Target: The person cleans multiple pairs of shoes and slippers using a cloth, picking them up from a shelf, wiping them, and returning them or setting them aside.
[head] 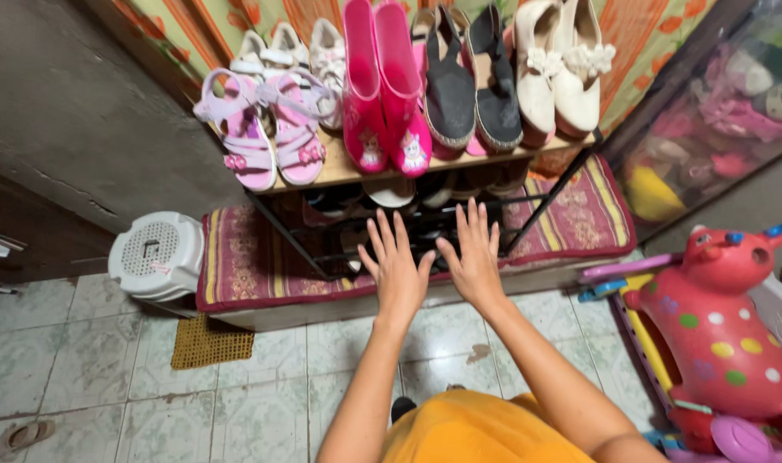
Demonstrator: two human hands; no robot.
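Both hands, left hand (pixel 397 267) and right hand (pixel 474 257), hover open-fingered before the shoe rack (pixel 356 170) edge.

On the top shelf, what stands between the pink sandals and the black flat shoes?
In the head view, a pair of bright pink rubber boots stands between the pink sandals and the black flat shoes.

Pink boots (pixel 384 94): glossy rubber or plastic, smooth.
Lilac sandals (pixel 266 129): soft synthetic straps, slight sheen.
Black flats (pixel 472 81): matt woven cloth, braided sole edge.
Cream shoes (pixel 562 64): smooth, faintly shiny, with fabric flowers.
Rack shelf (pixel 344 169): pale wood top, thin dark metal legs.
Rug (pixel 253 266): woven cloth, patterned, matt.
Stool (pixel 159 253): white moulded plastic, perforated seat.
Floor (pixel 82 360): glazed tile, worn and stained.
Toy animal (pixel 721 317): shiny red plastic.
Wall (pixel 73 111): rough grey plaster.
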